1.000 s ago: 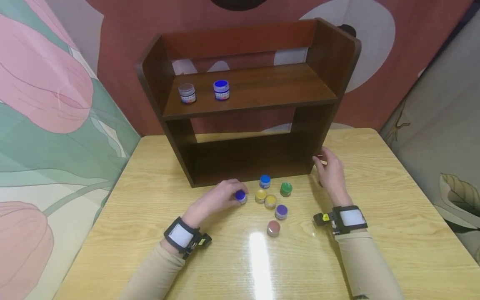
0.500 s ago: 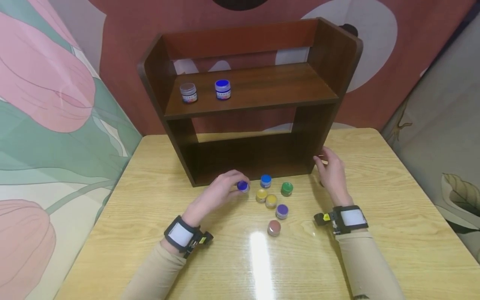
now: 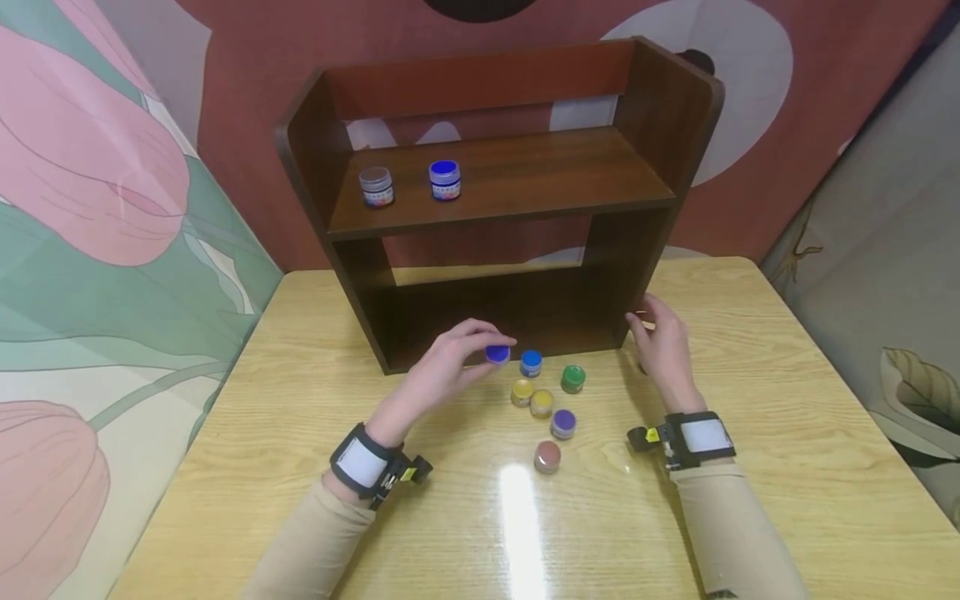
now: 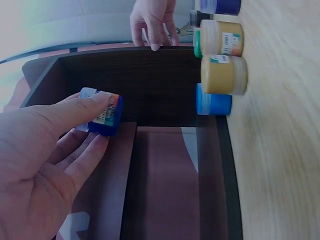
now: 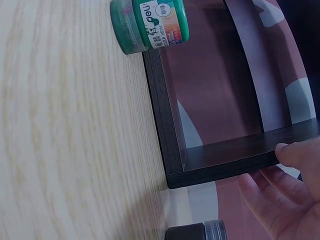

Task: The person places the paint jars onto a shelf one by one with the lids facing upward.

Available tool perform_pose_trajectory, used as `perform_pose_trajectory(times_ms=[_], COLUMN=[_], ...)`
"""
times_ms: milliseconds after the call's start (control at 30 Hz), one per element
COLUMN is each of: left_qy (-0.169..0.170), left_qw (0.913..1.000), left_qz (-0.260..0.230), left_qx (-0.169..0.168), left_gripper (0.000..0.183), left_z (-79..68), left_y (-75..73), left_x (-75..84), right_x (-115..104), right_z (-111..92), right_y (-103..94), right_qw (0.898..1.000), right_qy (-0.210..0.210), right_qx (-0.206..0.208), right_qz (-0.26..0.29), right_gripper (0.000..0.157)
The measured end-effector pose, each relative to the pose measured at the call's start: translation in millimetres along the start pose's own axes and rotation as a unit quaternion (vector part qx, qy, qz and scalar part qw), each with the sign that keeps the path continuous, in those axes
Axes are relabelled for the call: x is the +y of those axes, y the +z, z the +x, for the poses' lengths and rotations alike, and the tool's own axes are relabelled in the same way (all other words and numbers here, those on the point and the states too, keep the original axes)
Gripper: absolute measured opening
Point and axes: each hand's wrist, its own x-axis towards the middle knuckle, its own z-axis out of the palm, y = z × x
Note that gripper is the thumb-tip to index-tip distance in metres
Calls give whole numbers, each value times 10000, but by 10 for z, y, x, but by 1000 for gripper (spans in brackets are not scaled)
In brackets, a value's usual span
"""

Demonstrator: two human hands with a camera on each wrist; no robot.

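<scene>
My left hand (image 3: pixel 448 362) pinches a small dark blue paint jar (image 4: pixel 106 115) between thumb and fingers, raised in front of the shelf's lower opening. At the right end of the brown wooden shelf (image 3: pixel 540 171), my right hand (image 3: pixel 666 346) holds the side panel (image 5: pixel 225 172), thumb on its front edge and fingers along its outer side. On the table between the hands stand a bright blue jar (image 3: pixel 531 362), a green jar (image 3: pixel 573 379), two yellow jars (image 3: pixel 522 392), a purple jar (image 3: pixel 563 424) and a pinkish-brown jar (image 3: pixel 547 457).
On the upper board, toward the left, stand a clear-lidded jar (image 3: pixel 377 187) and a blue jar (image 3: pixel 445 180). Outside the shelf's right end, a dark jar (image 5: pixel 192 231) stands below the right hand. Patterned cloth (image 3: pixel 112 167) hangs behind and beside the table.
My left hand has lifted the dark blue jar from the table and moved it slightly right and toward the shelf. The right hand has stayed at the side panel.
</scene>
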Motion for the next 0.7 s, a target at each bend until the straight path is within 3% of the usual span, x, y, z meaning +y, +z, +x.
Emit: perform_pose_trajectory(times_ms=[400, 700], left_qy=[-466, -189], left_qw=[9969, 9946], left_qz=[-441, -591], left_qx=[452, 835], left_gripper=[40, 42], left_z=[142, 265], left_y=[-184, -277], left_x=[177, 278], right_x=[12, 28], right_z=[-9, 1], right_y=[-2, 1], right_qw=[10000, 10000], right_qy=[26, 11], right_qx=[-21, -1], right_qz=[14, 51], right_gripper=[29, 29])
